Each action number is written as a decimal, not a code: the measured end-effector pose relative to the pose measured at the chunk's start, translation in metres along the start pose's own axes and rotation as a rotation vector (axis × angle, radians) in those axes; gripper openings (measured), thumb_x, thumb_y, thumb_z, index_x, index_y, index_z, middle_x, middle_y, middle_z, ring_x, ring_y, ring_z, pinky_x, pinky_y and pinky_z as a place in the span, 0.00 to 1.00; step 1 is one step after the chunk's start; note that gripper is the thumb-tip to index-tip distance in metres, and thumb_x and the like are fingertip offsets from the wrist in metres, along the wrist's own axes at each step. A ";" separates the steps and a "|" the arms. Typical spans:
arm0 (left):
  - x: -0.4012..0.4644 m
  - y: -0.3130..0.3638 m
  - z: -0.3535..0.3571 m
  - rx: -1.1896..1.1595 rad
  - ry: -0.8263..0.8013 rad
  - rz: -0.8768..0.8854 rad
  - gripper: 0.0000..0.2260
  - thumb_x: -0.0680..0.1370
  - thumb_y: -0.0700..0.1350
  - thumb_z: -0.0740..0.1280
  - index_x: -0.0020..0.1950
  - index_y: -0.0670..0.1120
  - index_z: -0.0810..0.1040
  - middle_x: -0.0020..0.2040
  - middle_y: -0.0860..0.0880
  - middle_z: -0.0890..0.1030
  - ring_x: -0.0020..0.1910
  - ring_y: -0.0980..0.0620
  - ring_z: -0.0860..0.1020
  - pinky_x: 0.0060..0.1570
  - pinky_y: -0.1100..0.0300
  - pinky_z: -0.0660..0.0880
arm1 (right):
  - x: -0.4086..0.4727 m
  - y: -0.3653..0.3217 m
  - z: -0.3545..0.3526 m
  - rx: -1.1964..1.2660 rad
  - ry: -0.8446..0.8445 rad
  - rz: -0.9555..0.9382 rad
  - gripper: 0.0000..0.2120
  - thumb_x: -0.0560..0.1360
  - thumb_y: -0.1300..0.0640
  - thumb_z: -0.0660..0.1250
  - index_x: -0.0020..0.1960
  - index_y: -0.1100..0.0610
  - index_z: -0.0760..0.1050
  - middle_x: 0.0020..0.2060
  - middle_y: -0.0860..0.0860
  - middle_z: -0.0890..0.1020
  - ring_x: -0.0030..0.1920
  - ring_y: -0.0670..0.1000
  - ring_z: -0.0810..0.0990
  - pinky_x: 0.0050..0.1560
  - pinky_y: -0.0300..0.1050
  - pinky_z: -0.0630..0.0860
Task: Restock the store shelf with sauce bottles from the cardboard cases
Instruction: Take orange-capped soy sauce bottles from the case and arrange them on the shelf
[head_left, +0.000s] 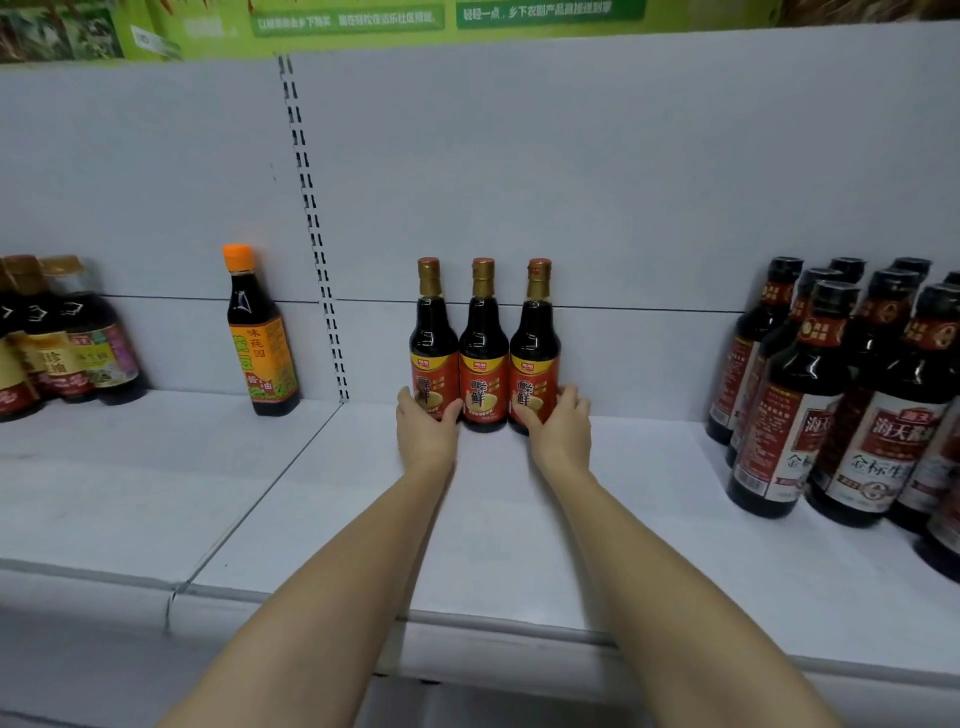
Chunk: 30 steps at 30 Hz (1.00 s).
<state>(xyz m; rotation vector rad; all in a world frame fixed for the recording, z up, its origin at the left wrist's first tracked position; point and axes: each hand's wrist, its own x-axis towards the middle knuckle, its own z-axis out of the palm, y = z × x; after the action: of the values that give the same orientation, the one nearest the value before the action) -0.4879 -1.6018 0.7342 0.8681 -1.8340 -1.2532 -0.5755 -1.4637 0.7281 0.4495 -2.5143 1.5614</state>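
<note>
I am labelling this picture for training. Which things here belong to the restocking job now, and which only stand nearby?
Part of the job:
- three gold-capped bottles, in a row at the shelf's back
- left hand on the left bottle
- right hand on the right bottle
- shelf

Standing nearby:
- orange-capped bottle
- black-capped bottles, at right
- bottles at far left

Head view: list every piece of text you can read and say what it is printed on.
"鲜": large character on each of the three gold-capped bottles the hands bracket.
"味莼园": orange label of the orange-capped bottle.
"海天" and "金标生": white labels of the black-capped bottles on the right.
Green banner above: white lines, too blurred to quote.
Far-left bottles: labels unreadable.
</note>
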 end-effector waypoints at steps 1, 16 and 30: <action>0.002 -0.003 0.001 0.001 -0.012 0.024 0.32 0.76 0.50 0.75 0.74 0.43 0.65 0.68 0.43 0.75 0.66 0.43 0.76 0.61 0.52 0.73 | 0.000 0.002 0.000 0.020 0.005 -0.007 0.28 0.76 0.44 0.73 0.67 0.56 0.67 0.64 0.56 0.73 0.63 0.59 0.76 0.62 0.57 0.76; 0.004 -0.006 0.001 -0.045 0.027 0.083 0.22 0.79 0.45 0.72 0.71 0.44 0.71 0.62 0.47 0.79 0.59 0.50 0.77 0.58 0.58 0.71 | 0.004 0.012 0.007 0.038 0.028 -0.057 0.25 0.79 0.49 0.71 0.71 0.57 0.69 0.64 0.55 0.77 0.64 0.58 0.76 0.63 0.57 0.76; -0.027 0.002 -0.053 0.036 -0.154 -0.052 0.22 0.79 0.44 0.71 0.72 0.42 0.73 0.66 0.45 0.79 0.63 0.45 0.78 0.64 0.54 0.71 | -0.039 -0.023 -0.007 0.001 0.007 0.134 0.19 0.80 0.60 0.65 0.70 0.59 0.67 0.64 0.59 0.73 0.63 0.61 0.75 0.63 0.59 0.75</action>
<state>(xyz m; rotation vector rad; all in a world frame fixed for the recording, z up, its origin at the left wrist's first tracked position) -0.4293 -1.6016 0.7442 0.8650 -1.9714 -1.3558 -0.5312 -1.4599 0.7394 0.2805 -2.5870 1.6066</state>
